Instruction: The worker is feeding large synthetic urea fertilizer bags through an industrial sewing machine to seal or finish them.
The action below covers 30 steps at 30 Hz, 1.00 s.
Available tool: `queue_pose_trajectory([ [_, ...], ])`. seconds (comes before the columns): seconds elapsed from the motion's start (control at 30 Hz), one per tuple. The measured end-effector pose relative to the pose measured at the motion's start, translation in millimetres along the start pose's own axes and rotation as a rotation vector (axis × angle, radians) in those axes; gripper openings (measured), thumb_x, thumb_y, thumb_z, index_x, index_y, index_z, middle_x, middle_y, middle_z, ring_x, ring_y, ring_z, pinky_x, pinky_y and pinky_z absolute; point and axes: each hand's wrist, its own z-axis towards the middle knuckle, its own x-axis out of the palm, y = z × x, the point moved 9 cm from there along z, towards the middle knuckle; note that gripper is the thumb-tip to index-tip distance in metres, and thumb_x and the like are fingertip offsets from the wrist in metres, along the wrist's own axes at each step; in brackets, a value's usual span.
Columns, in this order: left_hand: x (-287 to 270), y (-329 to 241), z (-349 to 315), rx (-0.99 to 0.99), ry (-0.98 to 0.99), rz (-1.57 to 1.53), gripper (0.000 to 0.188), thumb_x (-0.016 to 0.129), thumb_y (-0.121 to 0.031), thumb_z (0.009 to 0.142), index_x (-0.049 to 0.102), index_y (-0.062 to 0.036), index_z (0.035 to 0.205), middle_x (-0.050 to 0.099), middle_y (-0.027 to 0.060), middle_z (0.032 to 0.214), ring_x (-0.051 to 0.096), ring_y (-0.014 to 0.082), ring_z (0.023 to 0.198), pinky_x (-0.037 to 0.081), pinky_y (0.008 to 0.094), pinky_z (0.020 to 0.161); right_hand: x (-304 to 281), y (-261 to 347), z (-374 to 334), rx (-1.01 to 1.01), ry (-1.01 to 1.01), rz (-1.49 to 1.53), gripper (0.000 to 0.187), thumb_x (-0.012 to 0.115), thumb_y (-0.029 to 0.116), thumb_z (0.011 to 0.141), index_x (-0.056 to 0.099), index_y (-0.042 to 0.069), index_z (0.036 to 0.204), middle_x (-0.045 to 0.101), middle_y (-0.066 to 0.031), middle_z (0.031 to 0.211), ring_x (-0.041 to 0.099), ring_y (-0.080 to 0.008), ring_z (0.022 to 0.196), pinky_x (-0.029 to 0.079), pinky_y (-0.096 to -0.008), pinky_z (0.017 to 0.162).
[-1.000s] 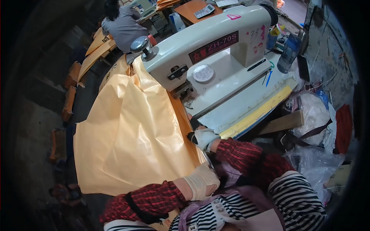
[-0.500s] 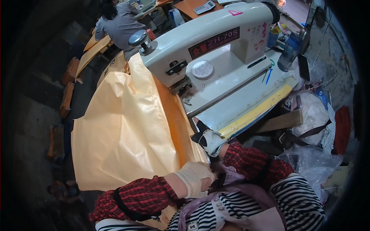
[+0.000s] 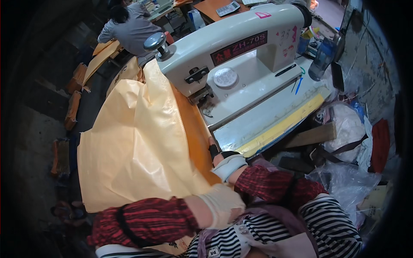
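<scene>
A big sheet of yellow-orange woven fabric [image 3: 137,146] drapes from the needle end of a white industrial sewing machine [image 3: 232,56] down toward my lap. My left hand [image 3: 221,204], in a pale glove, is closed on the fabric's near corner. My right hand [image 3: 214,151], with a black wrist strap and white cuff, grips the fabric's folded right edge beside the machine's bed [image 3: 258,124]; its fingers are tucked out of sight in the fold. Both forearms wear red plaid sleeves.
A yellow strip [image 3: 284,127] lines the bed's near edge. A dark bottle [image 3: 322,58] stands at the machine's right. Plastic bags and cloth [image 3: 348,137] pile at the right. Another person in grey [image 3: 129,26] sits beyond, with stacked fabric bundles [image 3: 75,90] at left.
My right hand has slid forward along the fabric's edge toward the machine. The fabric now spreads wider over the left side. My left hand has stayed at the near corner.
</scene>
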Motion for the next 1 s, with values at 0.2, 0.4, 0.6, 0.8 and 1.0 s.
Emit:
queue_pose_trajectory([
  [0.2,-12.2,53.9,-41.0,-0.254,-0.01,0.112,0.016,0.064,-0.022,0.062,0.063,-0.0069,0.068,0.061,0.0139,0.065,0.062,0.0328,0.065,0.047,0.0417,0.055,-43.9,1.5,34.1,0.106,-0.098,-0.147,0.076,0.045,0.02,0.084,0.0,0.0,0.142,0.065,-0.0216,0.081,0.064,-0.0314,0.067,0.049,-0.0436,0.057],
  [0.4,29.9,74.8,8.1,-0.253,-0.493,0.046,0.017,0.058,-0.019,0.072,0.057,-0.0046,0.082,0.059,0.0149,0.07,0.061,0.0322,0.068,0.048,0.041,0.056,-56.1,-3.9,78.4,0.137,-0.082,-0.085,0.082,0.052,0.021,0.081,0.001,0.004,0.142,0.064,-0.0226,0.092,0.064,-0.0335,0.078,0.05,-0.0435,0.067],
  [0.6,42.9,67.5,19.5,-0.278,-0.283,0.143,0.019,0.057,-0.019,0.072,0.054,-0.0059,0.087,0.061,0.0083,0.076,0.06,0.0266,0.073,0.045,0.037,0.059,28.6,-48.7,81.2,0.085,-0.229,0.339,0.068,0.051,0.027,0.083,0.019,0.013,0.141,0.062,-0.0259,0.088,0.06,-0.0425,0.08,0.049,-0.0468,0.068],
  [0.8,-47.1,108.9,-63.5,-0.205,-0.377,0.673,0.017,0.057,-0.022,0.06,0.057,-0.013,0.075,0.053,0.0014,0.07,0.051,0.0191,0.079,0.033,0.037,0.077,-16.8,-16.6,19.1,0.118,0.058,0.353,0.077,0.052,0.029,0.083,0.007,0.008,0.142,0.06,-0.0275,0.098,0.06,-0.0398,0.091,0.048,-0.0455,0.078],
  [1.0,-55.2,13.3,-54.0,0.003,-0.152,0.173,0.01,0.058,-0.017,0.064,0.057,-0.0094,0.056,0.054,0.0101,0.053,0.057,0.0286,0.05,0.039,0.0384,0.041,-39.3,6.7,15.0,0.136,0.011,0.201,0.041,0.053,0.028,0.079,0.056,0.001,0.109,0.062,-0.0256,0.092,0.062,-0.0388,0.084,0.048,-0.0434,0.075],
])
